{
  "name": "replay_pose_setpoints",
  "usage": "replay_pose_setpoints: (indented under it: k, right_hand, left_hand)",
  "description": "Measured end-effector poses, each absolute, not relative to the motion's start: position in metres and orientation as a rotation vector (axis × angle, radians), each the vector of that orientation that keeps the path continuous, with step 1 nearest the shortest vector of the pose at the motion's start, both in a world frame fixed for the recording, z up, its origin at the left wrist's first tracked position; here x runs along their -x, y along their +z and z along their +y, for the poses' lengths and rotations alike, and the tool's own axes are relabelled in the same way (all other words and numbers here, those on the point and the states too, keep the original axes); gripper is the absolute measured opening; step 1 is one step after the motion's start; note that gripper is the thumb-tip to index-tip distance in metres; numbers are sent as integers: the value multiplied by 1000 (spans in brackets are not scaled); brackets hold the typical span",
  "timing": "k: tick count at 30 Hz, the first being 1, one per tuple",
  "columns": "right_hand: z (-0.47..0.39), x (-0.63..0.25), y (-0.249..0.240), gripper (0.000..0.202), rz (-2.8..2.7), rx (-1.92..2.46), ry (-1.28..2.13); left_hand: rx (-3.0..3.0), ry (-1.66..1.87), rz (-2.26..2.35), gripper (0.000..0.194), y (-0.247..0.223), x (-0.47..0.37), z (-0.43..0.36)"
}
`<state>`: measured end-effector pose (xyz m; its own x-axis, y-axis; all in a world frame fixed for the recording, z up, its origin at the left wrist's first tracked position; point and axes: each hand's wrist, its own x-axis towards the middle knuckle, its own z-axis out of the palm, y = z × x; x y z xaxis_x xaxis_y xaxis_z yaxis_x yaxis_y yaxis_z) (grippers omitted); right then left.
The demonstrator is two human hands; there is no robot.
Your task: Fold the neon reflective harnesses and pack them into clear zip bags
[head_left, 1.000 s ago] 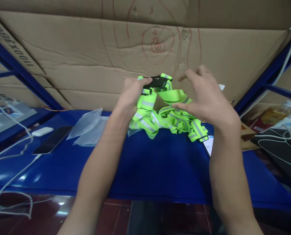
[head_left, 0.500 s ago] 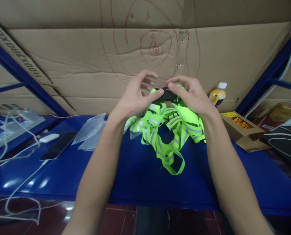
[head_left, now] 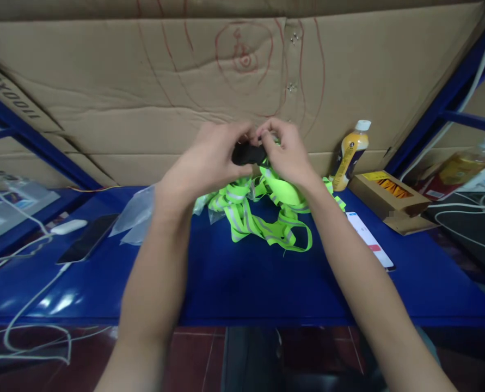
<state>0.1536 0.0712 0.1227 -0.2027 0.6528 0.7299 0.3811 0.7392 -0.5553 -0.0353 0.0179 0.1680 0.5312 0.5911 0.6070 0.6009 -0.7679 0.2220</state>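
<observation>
A tangle of neon yellow-green reflective straps (head_left: 250, 226), with silver stripes, rests on the blue surface below my hands. A dark black piece (head_left: 247, 154) sits above the straps. My left hand (head_left: 215, 149) is curled around this black piece, its thumb beneath. At the piece's right end, my right hand (head_left: 285, 149) has thumb and fingers pinched together, close against the left fingertips. Whatever lies in that pinch is hidden. Some green strap shows under the right hand. Clear plastic (head_left: 213, 213) peeks out beside the straps.
Left are a clear plastic bag (head_left: 138, 215), a black phone (head_left: 87, 239), a white oval item (head_left: 69, 226) and white cables. Right stand a yellow bottle (head_left: 351, 155) and an open cardboard box (head_left: 393, 198), near a lit phone (head_left: 370, 241). A cardboard wall (head_left: 144, 130) closes the back.
Both hands have moved closer together, the right one leftward to meet the left. The black piece has shifted left and the straps spread lower. My view has tilted down, and the lit phone is now uncovered.
</observation>
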Motion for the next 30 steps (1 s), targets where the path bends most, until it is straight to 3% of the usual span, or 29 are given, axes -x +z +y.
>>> replay_pose_setpoints:
  k: [5, 12, 19, 24, 27, 30]
  right_hand:
    - [61, -132, 116, 25, -1951, 791, 375]
    - [54, -153, 121, 34, -1965, 671, 974]
    - [49, -150, 125, 28, -1577, 601, 1270]
    - [54, -166, 135, 24, -1178, 607, 1131]
    - [54, -207, 151, 24, -1202, 581, 902]
    - [45, -266, 171, 28, -1204, 528, 521]
  left_hand:
    - [2983, -1050, -1226, 31, 177, 61, 24]
    - [2970, -848, -1243, 33, 180, 65, 28]
    - [3117, -1215, -1195, 70, 174, 69, 27]
    - [3098, -947, -1421, 40, 179, 88, 28]
    - [2758, -1505, -1519, 41, 173, 108, 46]
    - [2183, -2154, -1450, 59, 160, 141, 76]
